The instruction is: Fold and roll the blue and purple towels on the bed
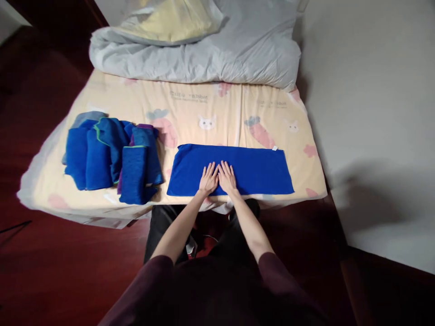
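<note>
A blue towel [258,170] lies flat as a long rectangle along the near edge of the bed, with a small white tag at its far right corner. My left hand [209,179] rests palm down on the middle of the towel, fingers stretched out. Close beside it, my right hand [227,176] also lies flat on the cloth, fingers slightly spread. To the left of the towel sits a heap of folded cloths [98,156], mostly blue, with some grey and purple. One folded blue cloth with a green edge [133,174] lies at the front of this heap.
The bed has a cream sheet [217,113] printed with carrots and cat faces. A rolled-back grey quilt [238,59] and a pale yellow pillow-like bundle [176,22] lie at its far end. A plain wall [380,113] stands on the right, with dark red floor [68,262] below.
</note>
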Demonstrator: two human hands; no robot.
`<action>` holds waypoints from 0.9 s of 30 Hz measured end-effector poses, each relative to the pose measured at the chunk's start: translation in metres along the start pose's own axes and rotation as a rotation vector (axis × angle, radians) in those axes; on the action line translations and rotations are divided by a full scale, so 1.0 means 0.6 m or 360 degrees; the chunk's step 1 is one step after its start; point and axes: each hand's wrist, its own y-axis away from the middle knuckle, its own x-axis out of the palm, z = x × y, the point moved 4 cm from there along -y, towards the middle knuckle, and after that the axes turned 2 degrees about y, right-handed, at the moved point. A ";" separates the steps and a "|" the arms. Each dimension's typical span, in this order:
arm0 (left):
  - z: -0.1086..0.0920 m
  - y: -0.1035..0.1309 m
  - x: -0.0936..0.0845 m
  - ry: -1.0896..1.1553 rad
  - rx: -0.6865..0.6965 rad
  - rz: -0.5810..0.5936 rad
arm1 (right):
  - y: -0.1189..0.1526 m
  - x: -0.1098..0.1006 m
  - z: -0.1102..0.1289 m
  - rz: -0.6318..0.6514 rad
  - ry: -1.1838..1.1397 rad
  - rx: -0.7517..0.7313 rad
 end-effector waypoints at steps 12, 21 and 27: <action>0.021 0.014 0.033 0.0082 -0.0055 -0.0087 | 0.020 0.028 -0.091 0.0014 0.0040 -0.0046; 0.160 0.094 -0.053 0.0054 -0.0455 -0.0353 | 0.143 -0.126 -0.366 -0.0016 0.0354 0.0448; 0.207 0.121 -0.080 0.0056 -0.0612 -0.0253 | 0.208 -0.194 -0.488 -0.0114 0.0624 0.0850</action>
